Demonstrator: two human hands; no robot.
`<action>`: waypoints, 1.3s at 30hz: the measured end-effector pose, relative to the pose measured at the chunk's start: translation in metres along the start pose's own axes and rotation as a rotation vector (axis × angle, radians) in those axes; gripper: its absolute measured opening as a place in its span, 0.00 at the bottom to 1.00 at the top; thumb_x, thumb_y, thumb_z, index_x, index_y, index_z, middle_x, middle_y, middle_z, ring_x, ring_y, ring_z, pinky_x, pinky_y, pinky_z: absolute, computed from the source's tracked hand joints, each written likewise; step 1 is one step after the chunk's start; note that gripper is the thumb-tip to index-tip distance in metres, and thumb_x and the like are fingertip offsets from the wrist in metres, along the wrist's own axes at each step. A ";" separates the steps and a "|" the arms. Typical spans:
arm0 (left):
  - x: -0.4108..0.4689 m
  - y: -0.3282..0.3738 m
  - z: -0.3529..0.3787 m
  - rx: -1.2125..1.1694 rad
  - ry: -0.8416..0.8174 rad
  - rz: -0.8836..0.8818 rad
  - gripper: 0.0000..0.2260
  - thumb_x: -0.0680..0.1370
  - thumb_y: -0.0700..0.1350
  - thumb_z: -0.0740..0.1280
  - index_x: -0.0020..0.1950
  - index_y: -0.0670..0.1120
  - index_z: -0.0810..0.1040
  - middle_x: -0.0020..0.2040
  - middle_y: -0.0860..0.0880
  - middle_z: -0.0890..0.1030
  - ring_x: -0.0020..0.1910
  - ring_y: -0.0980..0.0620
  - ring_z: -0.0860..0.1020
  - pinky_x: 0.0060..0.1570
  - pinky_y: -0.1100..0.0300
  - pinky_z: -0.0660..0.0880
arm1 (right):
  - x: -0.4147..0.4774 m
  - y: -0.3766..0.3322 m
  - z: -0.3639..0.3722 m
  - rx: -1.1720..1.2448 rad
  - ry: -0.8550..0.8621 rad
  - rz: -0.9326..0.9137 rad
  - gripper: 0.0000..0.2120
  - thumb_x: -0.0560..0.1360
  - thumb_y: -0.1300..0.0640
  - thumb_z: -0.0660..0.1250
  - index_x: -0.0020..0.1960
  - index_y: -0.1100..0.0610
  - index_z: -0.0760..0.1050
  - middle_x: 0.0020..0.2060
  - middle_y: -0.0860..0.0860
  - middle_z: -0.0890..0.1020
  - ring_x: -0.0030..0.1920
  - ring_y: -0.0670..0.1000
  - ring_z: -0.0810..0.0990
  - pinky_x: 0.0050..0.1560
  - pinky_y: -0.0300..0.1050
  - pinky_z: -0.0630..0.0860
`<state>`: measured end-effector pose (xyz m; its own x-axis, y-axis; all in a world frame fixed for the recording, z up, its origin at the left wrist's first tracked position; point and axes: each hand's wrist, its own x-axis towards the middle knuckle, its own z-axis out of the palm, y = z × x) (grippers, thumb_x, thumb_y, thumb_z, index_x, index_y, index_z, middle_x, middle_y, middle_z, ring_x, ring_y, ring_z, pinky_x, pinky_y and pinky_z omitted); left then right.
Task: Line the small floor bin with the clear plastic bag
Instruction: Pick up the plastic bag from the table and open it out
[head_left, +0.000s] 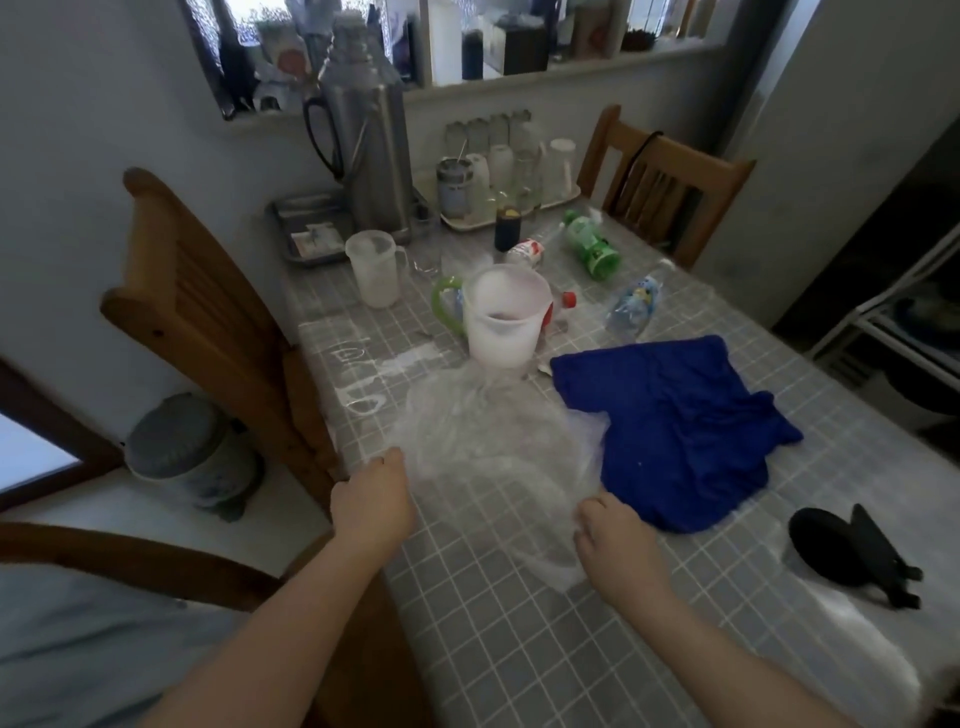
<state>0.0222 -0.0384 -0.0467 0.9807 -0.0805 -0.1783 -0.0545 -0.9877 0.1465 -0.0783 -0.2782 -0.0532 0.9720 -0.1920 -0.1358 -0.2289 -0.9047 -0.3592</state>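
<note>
Hands: two, both bare, reaching over the near edge of the table (519, 623) and set apart from each other.
Left hand (373, 506): curled closed on the left edge of the clear plastic bag (488, 457).
Right hand (618, 545): fingers bent down onto the bag's right near edge; whether they pinch the film cannot be told.
Bag: one, crumpled, lying flat on the grey checked tabletop between the two hands, its far end touching the base of the large jug.
Blue cloth (670, 431): one, spread just right of the bag, its left edge touching the bag.
Black object (852, 561): one, near the table's right edge, kind unclear.
Floor bin (192, 452): one, small, with a grey lid shut, on the floor left of the table, beyond the near wooden chair (208, 332).
Chairs: two clearly in view, the second (665, 182) at the far right corner.
Jugs: two translucent ones, the larger (504, 317) with a green handle, the smaller (374, 267) behind it to the left.
Bottles lying down: three plastic ones, one of them green (592, 244).
Flask (363, 145): one tall steel one at the far edge.
Tray (509, 208): one, holding upturned cups, too blurred to count.
</note>
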 end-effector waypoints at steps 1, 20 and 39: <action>0.000 0.001 -0.004 -0.048 0.021 -0.009 0.15 0.76 0.39 0.59 0.62 0.47 0.69 0.52 0.46 0.78 0.46 0.45 0.77 0.39 0.54 0.69 | 0.000 0.001 -0.003 0.035 0.025 0.013 0.05 0.75 0.60 0.62 0.40 0.56 0.70 0.41 0.51 0.77 0.39 0.52 0.75 0.38 0.47 0.70; -0.086 0.075 -0.062 -0.294 0.265 -0.290 0.33 0.75 0.55 0.64 0.75 0.52 0.52 0.76 0.40 0.57 0.71 0.38 0.61 0.67 0.43 0.62 | -0.064 0.026 -0.135 0.527 0.159 -0.384 0.11 0.77 0.61 0.61 0.42 0.46 0.73 0.30 0.49 0.79 0.29 0.52 0.76 0.30 0.53 0.75; -0.282 -0.066 -0.173 -0.400 0.913 -0.568 0.12 0.80 0.48 0.56 0.50 0.45 0.76 0.40 0.41 0.81 0.41 0.38 0.78 0.39 0.51 0.72 | -0.098 -0.159 -0.105 0.750 0.001 -0.630 0.03 0.73 0.57 0.65 0.43 0.49 0.73 0.29 0.47 0.76 0.28 0.45 0.73 0.30 0.42 0.71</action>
<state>-0.2177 0.0722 0.1627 0.6237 0.6520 0.4312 0.3430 -0.7240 0.5985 -0.1316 -0.1552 0.1141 0.9278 0.2431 0.2829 0.3577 -0.3651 -0.8595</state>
